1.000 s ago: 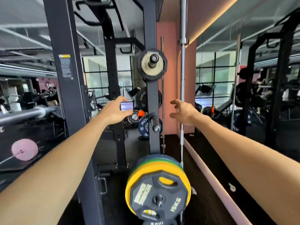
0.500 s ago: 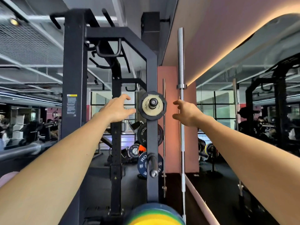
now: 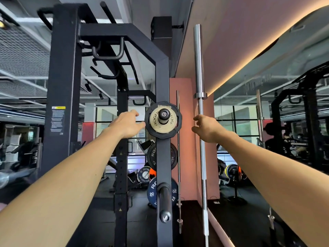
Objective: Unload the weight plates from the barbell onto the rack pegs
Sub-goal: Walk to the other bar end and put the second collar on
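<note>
View has tilted up; my left hand point(image 3: 127, 124) and right hand point(image 3: 207, 128) have risen to flank the small plates point(image 3: 162, 120) on the top rack peg point(image 3: 164, 114). Both open, holding nothing. Looks like seating/checking.

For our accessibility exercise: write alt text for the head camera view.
Two bare hands, the left hand and right hand, reach toward a small plate on the rack's top peg. A silver barbell stands upright at right.
</note>
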Motion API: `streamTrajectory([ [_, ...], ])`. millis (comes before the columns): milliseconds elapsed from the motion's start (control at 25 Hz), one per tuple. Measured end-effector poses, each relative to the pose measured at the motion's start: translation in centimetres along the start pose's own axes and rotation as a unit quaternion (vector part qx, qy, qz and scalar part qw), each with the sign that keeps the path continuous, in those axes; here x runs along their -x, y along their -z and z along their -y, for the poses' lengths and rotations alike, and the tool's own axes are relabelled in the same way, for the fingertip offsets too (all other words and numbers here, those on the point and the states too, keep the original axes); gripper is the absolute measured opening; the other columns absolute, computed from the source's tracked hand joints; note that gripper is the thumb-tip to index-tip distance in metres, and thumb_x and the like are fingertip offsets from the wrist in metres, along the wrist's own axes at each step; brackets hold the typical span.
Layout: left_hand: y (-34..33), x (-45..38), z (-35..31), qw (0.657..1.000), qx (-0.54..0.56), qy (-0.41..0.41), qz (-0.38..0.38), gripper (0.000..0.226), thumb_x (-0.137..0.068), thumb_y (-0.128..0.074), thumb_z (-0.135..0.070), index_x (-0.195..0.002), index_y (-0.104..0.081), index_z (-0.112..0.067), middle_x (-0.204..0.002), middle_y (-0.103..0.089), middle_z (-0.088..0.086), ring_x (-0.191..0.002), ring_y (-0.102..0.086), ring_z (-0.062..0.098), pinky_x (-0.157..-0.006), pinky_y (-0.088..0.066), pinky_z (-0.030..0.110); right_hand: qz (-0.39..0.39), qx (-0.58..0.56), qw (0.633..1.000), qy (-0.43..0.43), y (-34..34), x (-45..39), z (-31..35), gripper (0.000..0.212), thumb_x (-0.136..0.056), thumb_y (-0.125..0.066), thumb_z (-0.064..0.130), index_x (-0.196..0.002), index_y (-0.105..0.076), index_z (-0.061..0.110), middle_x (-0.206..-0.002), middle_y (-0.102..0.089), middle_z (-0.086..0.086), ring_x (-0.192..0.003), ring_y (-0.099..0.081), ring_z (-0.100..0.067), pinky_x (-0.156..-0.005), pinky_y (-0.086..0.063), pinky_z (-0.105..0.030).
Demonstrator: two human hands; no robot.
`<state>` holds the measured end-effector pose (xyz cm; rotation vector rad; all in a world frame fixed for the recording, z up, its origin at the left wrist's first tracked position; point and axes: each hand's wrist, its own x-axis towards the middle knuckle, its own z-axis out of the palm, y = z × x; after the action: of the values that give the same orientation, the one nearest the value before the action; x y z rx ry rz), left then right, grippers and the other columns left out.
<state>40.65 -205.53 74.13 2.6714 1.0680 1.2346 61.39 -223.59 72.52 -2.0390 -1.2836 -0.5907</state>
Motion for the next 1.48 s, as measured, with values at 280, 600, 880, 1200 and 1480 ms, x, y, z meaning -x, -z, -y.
streamTrajectory([
  [280, -7.0, -11.6, 2.3, 0.999, 0.017, -0.029, -0.012, 0.048, -0.096, -0.051, -0.042, -0.134, -0.052, -0.014, -0.126, -0.061, 0.01, -0.117, -0.055, 0.031, -0.097, -0.045, 0.038, -0.002, -0.005, 1.0, 0.002, -6.2, -10.9, -2.2, 0.038, -0.097, -0.048, 0.023, -0.131, -0.05, 0.006, -0.127, -0.06, -0.016, -0.113, -0.056, -0.033, -0.096, -0.046, -0.038],
  [600, -11.8, -18.6, 2.5, 0.998, 0.048, -0.027, -0.039, 0.04, -0.099, -0.043, -0.029, -0.065, -0.052, -0.011, -0.066, -0.047, 0.008, -0.068, -0.047, 0.031, -0.06, -0.038, 0.032, -0.004, -0.005, 1.0, 0.027, -11.6, -19.0, -2.6, 0.03, -0.098, -0.039, 0.02, -0.077, -0.055, 0.006, -0.081, -0.057, -0.01, -0.083, -0.046, -0.026, -0.07, -0.033, -0.028],
  [880, -11.6, -17.8, 0.9, 0.98, 0.199, 0.027, -0.001, 0.032, -0.099, -0.053, -0.028, -0.071, -0.052, -0.012, -0.08, -0.063, 0.011, -0.078, -0.071, 0.032, -0.075, -0.06, 0.04, 0.01, -0.161, 0.987, -0.026, -11.5, -19.0, -1.7, 0.027, -0.1, -0.046, 0.027, -0.077, -0.046, 0.013, -0.083, -0.056, -0.011, -0.073, -0.057, -0.029, -0.062, -0.055, -0.04],
  [1200, -7.6, -12.1, -0.3, 0.944, 0.324, 0.055, 0.005, 0.009, -0.095, -0.062, -0.018, -0.09, -0.061, -0.011, -0.095, -0.071, 0.015, -0.077, -0.074, 0.027, -0.071, -0.062, 0.036, 0.072, -0.321, 0.944, -0.03, -6.5, -12.6, 0.1, 0.02, -0.1, -0.049, 0.025, -0.105, -0.041, 0.007, -0.082, -0.063, -0.013, -0.06, -0.065, -0.025, -0.043, -0.054, -0.029],
  [1480, 0.2, -2.0, -3.5, 0.961, 0.274, 0.046, 0.003, 0.004, -0.093, -0.063, -0.009, -0.09, -0.061, -0.007, -0.087, -0.073, 0.014, -0.069, -0.074, 0.024, -0.068, -0.062, 0.036, 0.092, -0.346, 0.934, 0.008, 0.3, -2.6, 3.0, 0.022, -0.1, -0.05, 0.019, -0.112, -0.041, 0.003, -0.081, -0.064, -0.018, -0.058, -0.065, -0.026, -0.046, -0.057, -0.03],
])
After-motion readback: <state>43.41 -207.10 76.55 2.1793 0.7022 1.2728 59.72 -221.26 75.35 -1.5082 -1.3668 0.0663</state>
